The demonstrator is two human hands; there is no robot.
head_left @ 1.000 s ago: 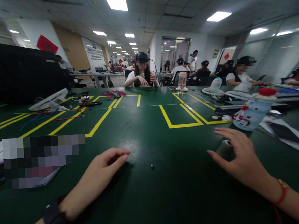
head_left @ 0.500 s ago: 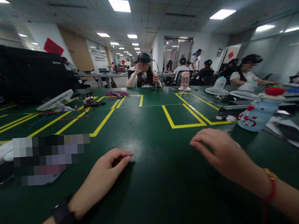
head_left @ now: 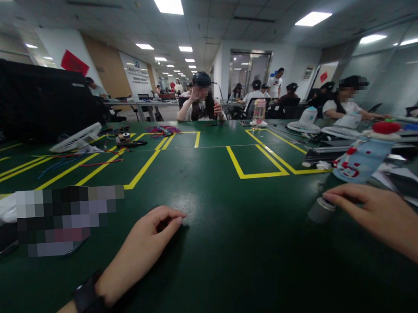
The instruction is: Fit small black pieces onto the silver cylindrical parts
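Observation:
My left hand [head_left: 153,233] rests on the green table [head_left: 215,260], thumb and forefinger brought together, with nothing seen between them. A black band [head_left: 90,300] is on that wrist. At the right, my right hand [head_left: 378,212] pinches the upper edge of a small grey cylinder [head_left: 321,211], which looks metallic and slightly tilted. Whether its base touches the table I cannot tell. Just beyond this hand stands a light-blue bottle [head_left: 365,158] with a red knitted top.
Left of my left hand lies a blurred-out item [head_left: 69,221]. Farther off are a white fan [head_left: 76,138], loose wires [head_left: 62,165] and yellow tape lines [head_left: 263,175]. A dark phone-like slab [head_left: 409,186] lies at the right. A person [head_left: 200,100] sits across the table.
My right hand has moved right, and its fingers now pinch the grey cylinder, which was hidden before. The left hand has stayed in place.

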